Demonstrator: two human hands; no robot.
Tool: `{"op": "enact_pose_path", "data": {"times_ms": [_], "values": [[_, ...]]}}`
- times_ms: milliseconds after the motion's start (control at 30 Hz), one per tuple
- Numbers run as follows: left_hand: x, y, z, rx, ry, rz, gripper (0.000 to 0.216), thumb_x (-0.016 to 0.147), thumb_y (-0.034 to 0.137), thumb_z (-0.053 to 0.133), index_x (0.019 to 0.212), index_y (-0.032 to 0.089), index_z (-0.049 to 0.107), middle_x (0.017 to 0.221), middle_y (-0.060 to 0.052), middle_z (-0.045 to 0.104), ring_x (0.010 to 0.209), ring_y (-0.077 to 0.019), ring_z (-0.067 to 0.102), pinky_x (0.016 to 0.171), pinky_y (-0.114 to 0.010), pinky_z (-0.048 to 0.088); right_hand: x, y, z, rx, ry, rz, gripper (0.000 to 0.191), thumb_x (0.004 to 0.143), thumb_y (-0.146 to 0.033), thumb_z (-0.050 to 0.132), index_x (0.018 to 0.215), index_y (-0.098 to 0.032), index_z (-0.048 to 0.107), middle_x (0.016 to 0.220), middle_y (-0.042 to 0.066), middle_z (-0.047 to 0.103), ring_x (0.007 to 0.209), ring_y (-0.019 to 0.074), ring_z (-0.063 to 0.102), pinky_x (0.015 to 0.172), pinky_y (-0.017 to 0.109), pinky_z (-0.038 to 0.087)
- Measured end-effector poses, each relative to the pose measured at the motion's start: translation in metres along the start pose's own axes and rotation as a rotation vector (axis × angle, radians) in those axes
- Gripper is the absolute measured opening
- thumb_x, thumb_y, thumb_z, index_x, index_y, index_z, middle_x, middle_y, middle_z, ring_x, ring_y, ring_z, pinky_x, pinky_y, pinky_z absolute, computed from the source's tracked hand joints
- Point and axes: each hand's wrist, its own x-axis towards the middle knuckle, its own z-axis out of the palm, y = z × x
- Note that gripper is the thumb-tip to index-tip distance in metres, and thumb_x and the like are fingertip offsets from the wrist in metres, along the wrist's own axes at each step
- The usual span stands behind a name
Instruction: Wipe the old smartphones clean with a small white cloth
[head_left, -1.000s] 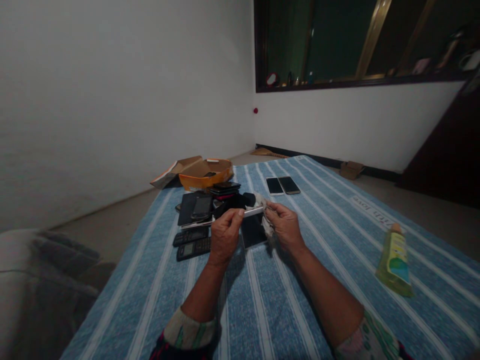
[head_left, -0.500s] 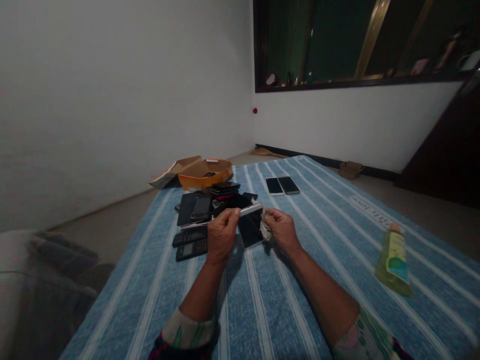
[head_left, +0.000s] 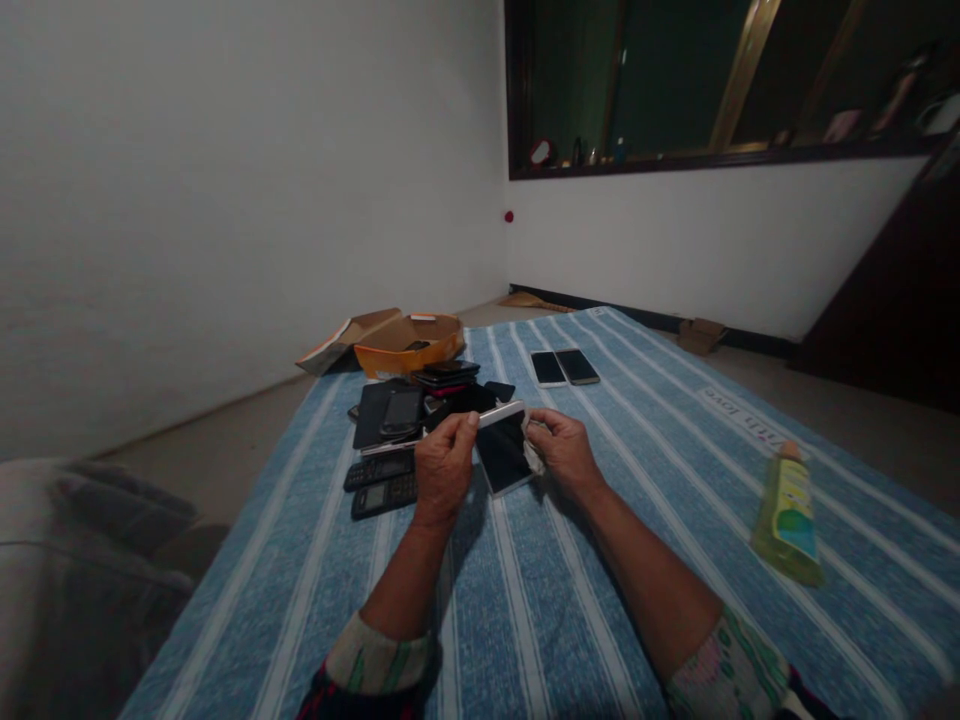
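Observation:
My left hand [head_left: 444, 468] pinches the left edge of a smartphone [head_left: 502, 450] with a dark screen and a silver frame, held up over the blue striped cloth [head_left: 525, 600]. My right hand [head_left: 564, 452] is closed round a small white rag [head_left: 531, 455] pressed against the phone's right side. Just beyond the hands lies a pile of dark phones and cases [head_left: 420, 400], with two keypad phones [head_left: 379, 482] at its near edge.
Two smartphones [head_left: 564, 367] lie side by side farther back on the cloth. A yellow-green bottle [head_left: 786, 515] lies on the right. An orange tray and cardboard box [head_left: 397, 340] sit at the cloth's far left corner. A grey bundle [head_left: 82, 560] is at the left.
The phone has tilted from nearly edge-on so that its dark screen faces me. My right hand with the rag has shifted slightly along its right edge.

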Motion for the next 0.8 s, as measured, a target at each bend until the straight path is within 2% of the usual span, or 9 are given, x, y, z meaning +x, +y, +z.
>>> {"op": "enact_pose_path", "data": {"times_ms": [133,433,800], "values": [[0.001,0.000,0.000,0.020,0.022,0.000,0.031,0.084,0.042,0.053,0.066,0.018,0.063,0.059,0.004,0.047,0.059,-0.0130,0.046,0.059,-0.023,0.036,0.002,-0.004,-0.001,-0.057,-0.002,-0.051,0.023,0.072,-0.030,0.068,0.090,-0.019,0.078,0.082,0.000,0.074,0.075,0.0163,0.065,0.068,0.026,0.049],[0.003,0.000,-0.001,0.076,0.033,0.018,0.033,0.084,0.042,0.053,0.062,0.019,0.061,0.057,0.005,0.042,0.057,-0.0125,0.041,0.057,-0.024,0.035,0.004,-0.007,0.000,-0.071,-0.019,-0.075,0.024,0.073,-0.030,0.067,0.092,-0.020,0.079,0.084,0.001,0.075,0.078,0.0184,0.066,0.071,0.028,0.051],[0.001,-0.003,0.004,0.054,0.004,0.002,0.033,0.085,0.043,0.054,0.071,0.018,0.070,0.061,0.003,0.058,0.061,-0.0147,0.054,0.061,-0.023,0.043,0.006,-0.016,-0.009,-0.108,-0.049,-0.169,0.023,0.077,-0.033,0.065,0.092,-0.020,0.078,0.089,0.003,0.075,0.085,0.0213,0.068,0.078,0.031,0.051]]}}
